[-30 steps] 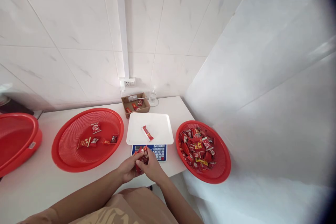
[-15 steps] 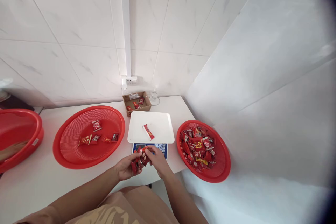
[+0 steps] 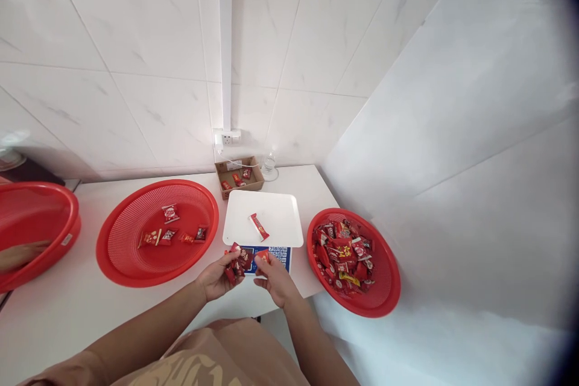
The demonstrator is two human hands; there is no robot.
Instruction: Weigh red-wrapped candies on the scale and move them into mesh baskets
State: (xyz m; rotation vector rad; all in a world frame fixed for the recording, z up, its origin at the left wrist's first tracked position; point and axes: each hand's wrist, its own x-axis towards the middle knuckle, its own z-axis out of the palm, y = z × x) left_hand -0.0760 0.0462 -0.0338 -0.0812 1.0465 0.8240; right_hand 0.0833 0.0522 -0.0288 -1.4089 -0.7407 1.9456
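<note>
While the left hand (image 3: 219, 280) in the head view curls around a bunch of red sweets (image 3: 237, 264), thumb pressed on top, the right hand (image 3: 277, 280) pinches 1 orange-red packet (image 3: 263, 256) at its fingertips, just beside the bunch. Both hands are at the near edge of the white table (image 3: 81, 295), in front of a scale, and partly cover its blue keypad (image 3: 281, 257). On the white pan (image 3: 283, 211) above the keypad, 1 stick-shaped packet (image 3: 259, 227) lies aslant near the middle, well in from all 4 edges. Behind the pan's far left corner, a cardboard box (image 3: 245, 190) with a few small packets (image 3: 237, 180) sits near the surface's far edge, a clear bottle-like object (image 3: 268, 161) just to its right. Left of the scale, a wide red basket (image 3: 122, 208) holds 5 wrapped sweets (image 3: 167, 236). At the surface's right edge, a second basket (image 3: 389, 292) carries a heap of mixed sweets (image 3: 341, 252), mostly red. At the left end, in a third basket (image 3: 70, 217), another person's hand (image 3: 22, 255) reaches low; what it touches is hidden
</note>
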